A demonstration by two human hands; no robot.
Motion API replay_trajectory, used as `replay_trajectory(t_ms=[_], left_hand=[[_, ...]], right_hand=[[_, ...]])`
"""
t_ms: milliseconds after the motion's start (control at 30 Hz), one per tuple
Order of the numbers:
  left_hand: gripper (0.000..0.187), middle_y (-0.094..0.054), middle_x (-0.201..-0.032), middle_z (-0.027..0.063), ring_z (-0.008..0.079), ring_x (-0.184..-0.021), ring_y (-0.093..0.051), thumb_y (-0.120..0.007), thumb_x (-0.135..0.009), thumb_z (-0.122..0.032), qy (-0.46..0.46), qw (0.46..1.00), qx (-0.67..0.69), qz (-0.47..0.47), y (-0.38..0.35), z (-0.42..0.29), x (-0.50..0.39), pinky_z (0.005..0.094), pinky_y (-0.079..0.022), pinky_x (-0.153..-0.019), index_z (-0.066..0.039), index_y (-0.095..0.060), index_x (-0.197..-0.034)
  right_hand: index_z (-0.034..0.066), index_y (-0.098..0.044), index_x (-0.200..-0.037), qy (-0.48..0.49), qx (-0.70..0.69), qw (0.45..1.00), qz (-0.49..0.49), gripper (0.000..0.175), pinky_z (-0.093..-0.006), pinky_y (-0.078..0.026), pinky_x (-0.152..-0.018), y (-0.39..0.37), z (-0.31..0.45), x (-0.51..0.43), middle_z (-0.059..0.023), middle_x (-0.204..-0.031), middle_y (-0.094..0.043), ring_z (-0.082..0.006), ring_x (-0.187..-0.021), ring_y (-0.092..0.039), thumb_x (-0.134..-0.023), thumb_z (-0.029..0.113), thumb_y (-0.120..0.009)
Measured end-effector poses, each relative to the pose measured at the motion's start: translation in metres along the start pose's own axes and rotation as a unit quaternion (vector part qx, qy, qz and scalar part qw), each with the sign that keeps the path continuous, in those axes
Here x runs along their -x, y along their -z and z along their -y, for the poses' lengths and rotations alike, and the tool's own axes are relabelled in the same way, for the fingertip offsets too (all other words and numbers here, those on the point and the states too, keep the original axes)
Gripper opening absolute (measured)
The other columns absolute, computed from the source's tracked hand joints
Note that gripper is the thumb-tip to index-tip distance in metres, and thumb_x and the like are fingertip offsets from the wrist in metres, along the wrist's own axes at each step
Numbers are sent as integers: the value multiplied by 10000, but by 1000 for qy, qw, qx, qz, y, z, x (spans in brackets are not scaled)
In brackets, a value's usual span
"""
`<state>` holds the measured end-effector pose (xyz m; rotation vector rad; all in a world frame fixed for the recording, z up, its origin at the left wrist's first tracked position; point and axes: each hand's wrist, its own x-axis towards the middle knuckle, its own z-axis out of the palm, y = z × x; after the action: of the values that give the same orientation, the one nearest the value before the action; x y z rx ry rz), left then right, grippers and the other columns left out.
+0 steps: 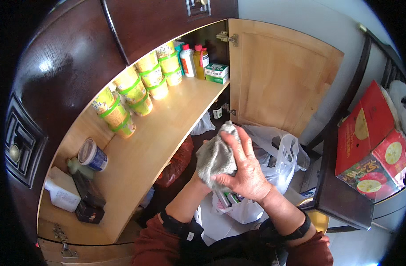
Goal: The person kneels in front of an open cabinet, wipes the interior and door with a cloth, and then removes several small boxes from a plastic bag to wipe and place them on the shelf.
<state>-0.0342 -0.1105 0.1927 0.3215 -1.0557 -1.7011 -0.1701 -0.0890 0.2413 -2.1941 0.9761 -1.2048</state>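
A grey cloth point(217, 159) is bunched up between my two hands in front of the open cabinet. My right hand point(244, 166) grips it from the right, with the fingers over its top and the thumb along its lower edge. My left hand point(202, 178) is mostly hidden behind the cloth; only the wrist and a bit of finger show. To the left of the hands runs the wooden cabinet shelf point(156, 123). Stacked yellow tubs with green rims point(133, 89) stand on it, with a white bottle point(188, 61), a yellow-brown bottle point(199, 63) and a small green-white box point(217, 72) beyond.
A blue tub point(93, 155), a white plastic container point(62, 190) and dark boxes point(89, 211) occupy the shelf's near end. Beneath it lies a red bag point(177, 163). Plastic bags point(279, 153) sit by the open door point(282, 73). A red carton point(369, 143) rests on dark furniture at right.
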Motion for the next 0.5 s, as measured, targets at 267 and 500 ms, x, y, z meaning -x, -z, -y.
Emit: replay_trajectory(t_ms=[267,500], left_hand=[[443,-527,-1133,45,108,-982,-526,-388,-934,-425,154,963,-81,-204,12,42,-15,264,-446,-828,-86,-445,-1213],[406,-529,-1057,39,147,-951,-553,-470,-908,-392,91,972,132,-172,13,39,-17,336,-480,-821,-123,-358,-1190]], right_hand=[[-22,-526,-1009,-145,-66,960,-230,329,-374,-467,-705,-23,-93,-14,-154,-833,-594,-311,-756,-587,-774,173,-648],[44,-486,-1159,-225,-523,793,-216,371,-342,-455,-857,2,-87,-17,-113,-1026,-570,-246,-960,-568,-834,194,-582]])
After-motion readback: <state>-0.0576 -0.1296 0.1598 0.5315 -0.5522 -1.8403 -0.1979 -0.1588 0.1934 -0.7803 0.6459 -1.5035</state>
